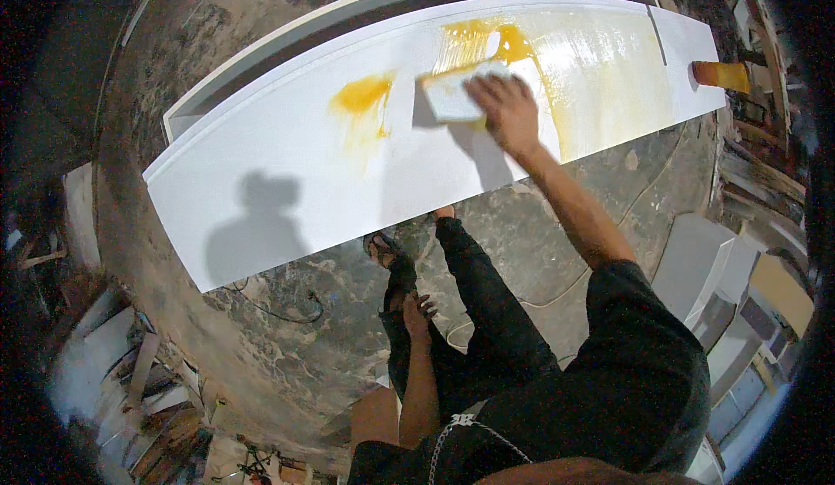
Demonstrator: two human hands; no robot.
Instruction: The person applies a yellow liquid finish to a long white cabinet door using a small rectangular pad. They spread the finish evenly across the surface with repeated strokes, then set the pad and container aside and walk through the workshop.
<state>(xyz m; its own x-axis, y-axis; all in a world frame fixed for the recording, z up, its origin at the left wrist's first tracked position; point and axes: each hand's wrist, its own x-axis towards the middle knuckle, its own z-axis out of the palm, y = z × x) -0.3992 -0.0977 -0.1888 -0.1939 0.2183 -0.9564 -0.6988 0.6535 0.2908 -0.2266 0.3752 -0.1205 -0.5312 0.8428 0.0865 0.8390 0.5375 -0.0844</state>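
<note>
Through the head view I see the right hand (507, 111) gripping a pale flat block (445, 100) above the white panel (287, 137), its long axis running left-right, rising rightward. The left hand (417, 313), fingers loosely spread, rests against a leg (399, 281).

Panel (404, 154) is showing white. Smears (364, 95) are showing amber, paling to yellow streaks. Block (448, 100) is showing white, edged yellow. Cup (724, 76) is showing orange. Shirt (644, 363) and trousers (489, 302) are showing black. Floor (296, 346) is showing mottled grey-brown.
</note>
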